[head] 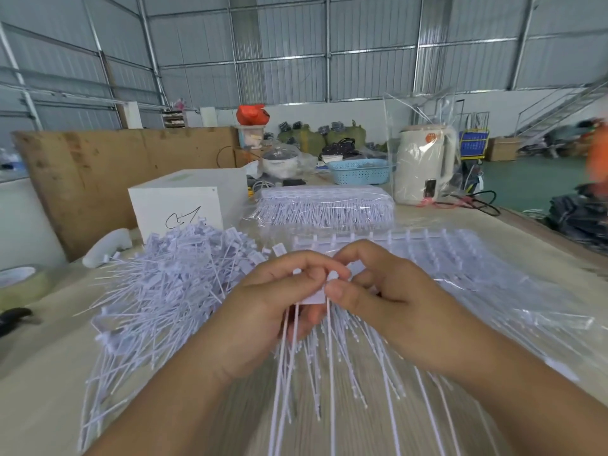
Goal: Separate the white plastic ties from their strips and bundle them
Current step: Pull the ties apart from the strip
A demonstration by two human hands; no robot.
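Overhead, corrugated walls (296,44); wooden table (39,390).

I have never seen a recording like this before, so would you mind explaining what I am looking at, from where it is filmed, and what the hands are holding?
There is no machine here. A person wears a camera on the head, so the one picture looks forward and down over their own arms at a workshop table.

The left hand and the right hand meet in the middle. Together they pinch the flat white heads of a few plastic ties, whose thin tails hang down toward the camera.

On the table to the left lies a loose pile of ties. To the right lie more ties in clear plastic wrap. Farther back are a wrapped pack of ties, a white box, a blue basket and a cream kettle in a clear bag.
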